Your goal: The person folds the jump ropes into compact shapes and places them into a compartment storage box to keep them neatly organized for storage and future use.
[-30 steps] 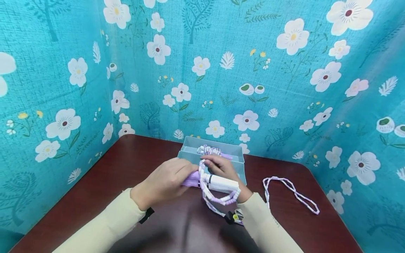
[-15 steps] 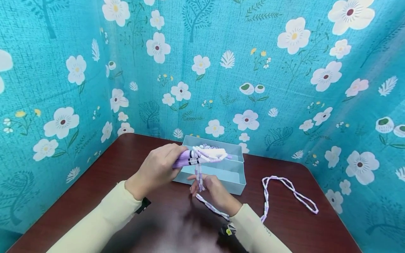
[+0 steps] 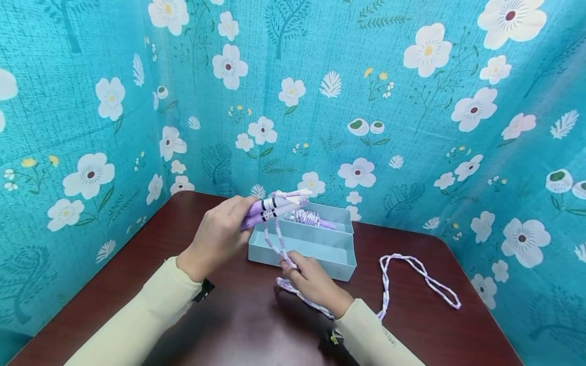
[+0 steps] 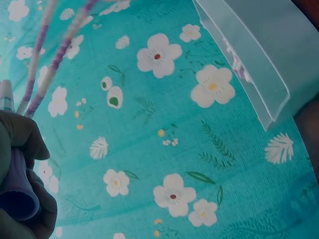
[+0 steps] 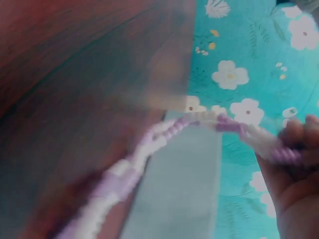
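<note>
1. Turquoise flowered cloth (image 3: 316,66) stands behind and beside a dark reddish-brown tabletop (image 3: 458,335).
2. Handles (image 3: 270,205) of a jump rope are held in the air, overlapping the left end of a pale blue divided box (image 3: 341,269) in the head view. The box's far compartment holds another bundled rope (image 3: 308,217).
3. Fingers of the left grip (image 3: 218,234) curl round the handles' purple ends; the right grip (image 3: 316,282) pinches the beaded cord (image 5: 122,181) below.
4. Gathering the cord about the handles seems to be the step in hand. My judgement is that the next move calls for a firm left hold while the right brings the slack up and around, free of snags.
5. Lying nearly parallel, the handles point their white ends up and rightward; their long axis slants gently from lower left to upper right. Cord hangs from them to the right grip.
</note>
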`<state>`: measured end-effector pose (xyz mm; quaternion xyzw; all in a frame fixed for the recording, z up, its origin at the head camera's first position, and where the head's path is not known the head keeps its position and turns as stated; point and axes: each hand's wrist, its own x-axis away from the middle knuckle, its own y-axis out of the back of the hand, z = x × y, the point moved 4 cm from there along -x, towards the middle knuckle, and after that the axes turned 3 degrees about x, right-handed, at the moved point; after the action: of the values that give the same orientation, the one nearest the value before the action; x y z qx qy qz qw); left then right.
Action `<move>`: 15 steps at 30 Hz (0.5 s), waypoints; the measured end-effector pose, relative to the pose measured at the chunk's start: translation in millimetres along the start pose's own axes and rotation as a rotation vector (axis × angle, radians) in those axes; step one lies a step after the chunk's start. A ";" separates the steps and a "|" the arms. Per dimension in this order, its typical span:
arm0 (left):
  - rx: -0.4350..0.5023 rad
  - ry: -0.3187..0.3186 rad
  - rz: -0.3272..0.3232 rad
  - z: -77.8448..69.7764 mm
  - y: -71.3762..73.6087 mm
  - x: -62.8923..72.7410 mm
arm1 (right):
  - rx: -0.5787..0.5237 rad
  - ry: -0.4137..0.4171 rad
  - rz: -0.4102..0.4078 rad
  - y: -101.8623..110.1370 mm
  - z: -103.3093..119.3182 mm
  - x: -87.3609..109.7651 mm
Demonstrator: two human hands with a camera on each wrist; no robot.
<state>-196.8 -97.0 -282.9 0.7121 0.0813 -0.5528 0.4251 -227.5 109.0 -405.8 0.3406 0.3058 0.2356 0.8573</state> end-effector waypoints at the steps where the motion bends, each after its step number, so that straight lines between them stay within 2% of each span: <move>1: -0.014 0.007 -0.002 2.1 -0.5 0.5 | 0.012 0.022 -0.010 3.1 4.9 1.2; 7: -0.066 0.004 0.010 11.8 -8.4 5.7 | 0.047 0.185 -0.071 27.2 40.1 5.0; 11: -0.099 -0.014 0.028 14.3 -17.2 10.3 | 0.168 0.275 -0.078 47.1 65.4 -0.9; 15: -0.132 -0.045 0.046 12.4 -27.0 14.7 | 0.294 0.365 -0.029 63.5 87.9 -13.7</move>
<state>-216.0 -94.0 -309.7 0.6716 0.0917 -0.5521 0.4855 -189.3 103.6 -303.5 0.4094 0.4916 0.2339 0.7321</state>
